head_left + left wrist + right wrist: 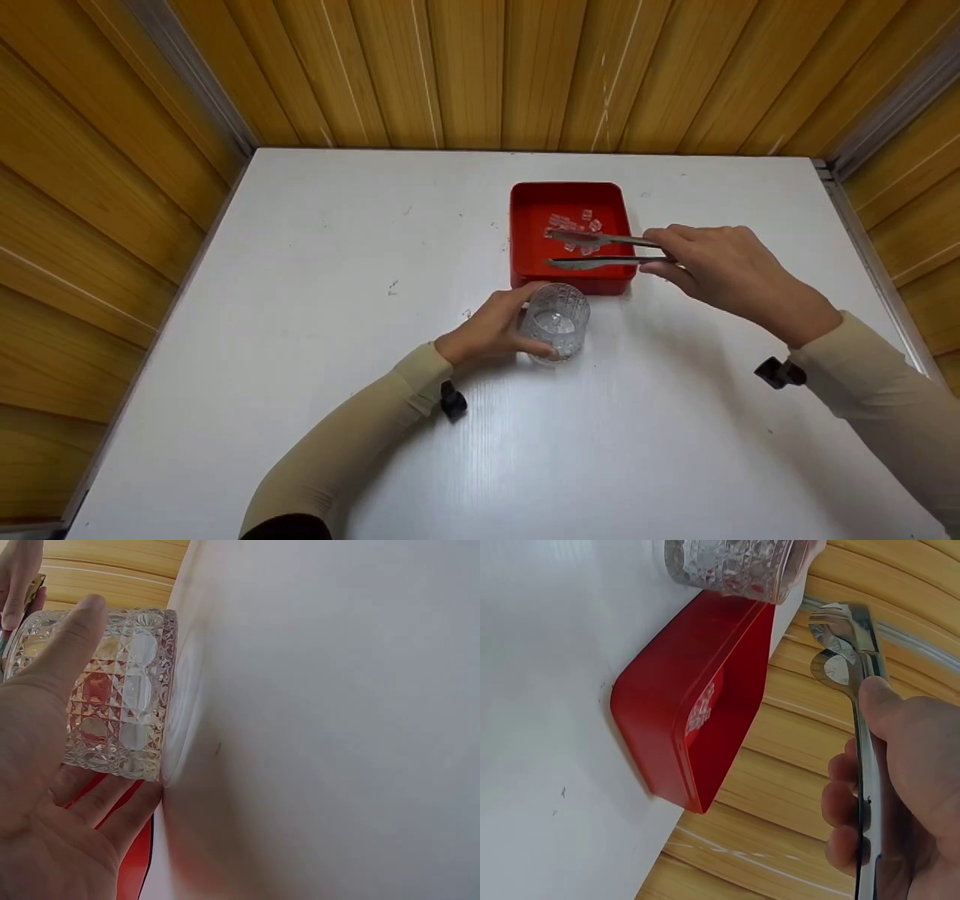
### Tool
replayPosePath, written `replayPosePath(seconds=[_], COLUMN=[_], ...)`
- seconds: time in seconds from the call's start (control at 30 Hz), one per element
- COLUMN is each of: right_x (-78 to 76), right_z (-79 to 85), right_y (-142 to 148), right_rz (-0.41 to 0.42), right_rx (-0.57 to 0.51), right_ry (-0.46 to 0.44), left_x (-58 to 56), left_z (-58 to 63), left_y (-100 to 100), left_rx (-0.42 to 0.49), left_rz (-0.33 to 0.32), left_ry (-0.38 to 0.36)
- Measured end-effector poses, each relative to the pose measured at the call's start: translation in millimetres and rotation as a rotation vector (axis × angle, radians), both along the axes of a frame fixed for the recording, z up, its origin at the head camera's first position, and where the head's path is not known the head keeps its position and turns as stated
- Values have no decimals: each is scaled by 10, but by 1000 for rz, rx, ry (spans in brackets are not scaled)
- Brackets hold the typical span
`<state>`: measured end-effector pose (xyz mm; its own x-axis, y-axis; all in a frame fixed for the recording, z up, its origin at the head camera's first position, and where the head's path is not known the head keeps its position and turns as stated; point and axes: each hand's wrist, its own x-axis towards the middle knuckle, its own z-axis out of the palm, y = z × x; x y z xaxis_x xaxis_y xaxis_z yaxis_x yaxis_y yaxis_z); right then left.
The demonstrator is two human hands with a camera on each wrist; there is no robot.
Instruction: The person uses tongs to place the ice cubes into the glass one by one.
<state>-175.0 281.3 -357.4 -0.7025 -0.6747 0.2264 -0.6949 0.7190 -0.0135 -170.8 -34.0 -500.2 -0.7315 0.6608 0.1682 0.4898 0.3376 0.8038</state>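
My left hand (pixel 495 326) holds a clear, patterned drinking glass (pixel 568 319), thumb on one side and fingers on the other. The glass stands upright on the table, close to the near side of a red square tray (pixel 525 262). In the left wrist view the thumb lies across its cut pattern (pixel 135 690). Whether anything lies inside the glass I cannot tell. My right hand (pixel 727 270) grips metal tongs (pixel 630 240), held above the tray with their two tips apart. Several small clear cubes (pixel 587 215) lie in the tray, partly hidden behind the tongs.
The white table (pixel 337 240) extends around the tray and glass. Wood-look panels (pixel 465 75) rise behind the table and at both sides. Small dark marks (pixel 393 288) dot the tabletop left of the tray.
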Motion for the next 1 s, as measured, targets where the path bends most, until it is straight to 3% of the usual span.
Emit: replayPosePath(seconds=[0.53,1.0], right_x=[-378,-752], right_z=[26,78], right_y=[0,-66], right_rz=[-100,-182], right_rx=[47,156], right_ry=[-18,-124], left_x=[7,6], left_z=[42,43], left_y=[27,48], left_rx=[24,26], left_rz=[-16,-18], left_ry=[4,-22])
